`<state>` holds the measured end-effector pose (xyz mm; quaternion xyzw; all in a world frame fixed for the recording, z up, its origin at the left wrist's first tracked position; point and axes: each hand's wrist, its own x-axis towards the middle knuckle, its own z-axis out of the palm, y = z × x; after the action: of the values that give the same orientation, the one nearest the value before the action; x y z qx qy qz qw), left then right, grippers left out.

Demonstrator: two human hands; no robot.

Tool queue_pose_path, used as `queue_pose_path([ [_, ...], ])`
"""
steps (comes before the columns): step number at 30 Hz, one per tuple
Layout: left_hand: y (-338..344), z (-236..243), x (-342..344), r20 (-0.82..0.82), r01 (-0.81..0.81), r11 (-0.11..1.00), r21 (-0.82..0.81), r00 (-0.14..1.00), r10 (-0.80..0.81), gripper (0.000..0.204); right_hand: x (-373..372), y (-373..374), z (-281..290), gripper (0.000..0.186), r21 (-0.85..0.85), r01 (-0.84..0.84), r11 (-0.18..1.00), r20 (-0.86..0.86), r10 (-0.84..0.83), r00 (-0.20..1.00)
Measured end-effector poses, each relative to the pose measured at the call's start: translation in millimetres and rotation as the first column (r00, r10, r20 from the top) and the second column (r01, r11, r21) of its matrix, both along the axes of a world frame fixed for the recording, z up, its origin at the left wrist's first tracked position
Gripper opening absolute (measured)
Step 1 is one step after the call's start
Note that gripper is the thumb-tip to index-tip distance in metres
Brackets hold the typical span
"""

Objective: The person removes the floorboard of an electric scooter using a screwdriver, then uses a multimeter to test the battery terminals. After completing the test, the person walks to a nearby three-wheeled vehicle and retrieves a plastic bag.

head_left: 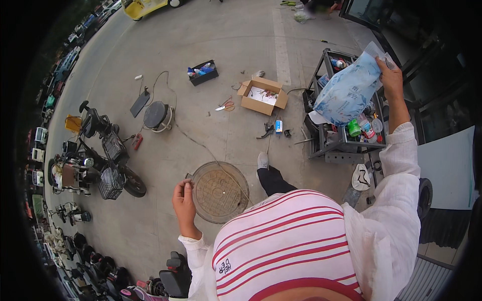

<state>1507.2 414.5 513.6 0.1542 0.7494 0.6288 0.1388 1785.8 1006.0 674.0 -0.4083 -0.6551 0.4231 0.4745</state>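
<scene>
My right hand (391,79) is closed on the top corner of a light blue floral plastic bag (349,88). The bag hangs over a dark metal tool cart (329,146) and hides part of its top tray. Beside the bag's lower edge, a green container (354,127) and a clear bottle with a red label (367,131) stand in the cart. My left hand (185,203) is raised at the left edge of a round manhole cover (221,193). Its thumb and fingers pinch a small dark piece, too small to name.
An open cardboard box (262,96) lies ahead, with scissors (227,106) beside it. Further left are a black bin of bottles (203,73), a round stool (157,115) and a parked scooter (113,165). A cable (193,140) crosses the ground.
</scene>
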Motion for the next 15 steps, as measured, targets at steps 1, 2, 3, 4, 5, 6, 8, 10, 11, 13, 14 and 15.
queue_pose_path([
  [1,23,1,-31,-0.002,-0.008,0.999,0.031,1.000,0.008,0.021,-28,10,8,0.020,0.012,0.024,1.000,0.003,-0.025,1.000],
  [2,39,0,-58,0.005,-0.044,0.999,-0.032,0.999,0.044,0.021,-53,27,1,0.020,-0.021,0.025,0.999,-0.012,-0.026,1.000],
  [3,48,-6,-81,0.008,-0.079,0.992,-0.094,0.997,0.080,0.022,-76,47,-10,0.020,-0.054,0.025,0.998,-0.027,-0.027,0.999],
  [4,67,-13,-109,0.007,-0.100,0.986,-0.130,0.995,0.102,0.022,-95,77,-10,0.020,-0.062,0.040,0.997,-0.048,-0.043,0.998],
  [5,79,-20,-134,0.040,-0.136,0.981,-0.138,0.989,0.143,0.024,-108,122,-24,0.019,-0.074,-0.023,0.997,-0.100,0.016,0.995],
  [6,86,-24,-155,0.060,-0.182,0.969,-0.164,0.979,0.194,0.025,-141,145,-28,0.019,-0.079,0.019,0.997,-0.064,-0.024,0.998],
  [8,105,-23,-200,0.096,-0.234,0.951,-0.200,0.962,0.257,0.027,-201,178,-24,0.019,-0.086,0.117,0.989,0.028,-0.115,0.993],
  [10,129,-25,-249,0.134,-0.257,0.942,-0.214,0.948,0.289,0.027,-248,230,-24,0.020,-0.045,0.160,0.986,0.058,-0.157,0.986],
  [11,141,-31,-274,0.158,-0.268,0.937,-0.224,0.939,0.307,0.026,-271,258,-26,0.021,-0.022,0.179,0.984,0.073,-0.177,0.982],
  [13,172,-42,-324,0.204,-0.286,0.925,-0.252,0.918,0.339,0.025,-309,317,-35,0.022,0.012,0.254,0.967,0.065,-0.254,0.965],
  [14,191,-47,-355,0.216,-0.304,0.914,-0.269,0.906,0.365,0.025,-338,337,-35,0.022,0.021,0.282,0.959,0.053,-0.282,0.958],
  [15,217,-54,-390,0.218,-0.297,0.924,-0.241,0.911,0.350,0.024,-364,357,-36,0.024,0.059,0.308,0.950,0.050,-0.311,0.949],
])
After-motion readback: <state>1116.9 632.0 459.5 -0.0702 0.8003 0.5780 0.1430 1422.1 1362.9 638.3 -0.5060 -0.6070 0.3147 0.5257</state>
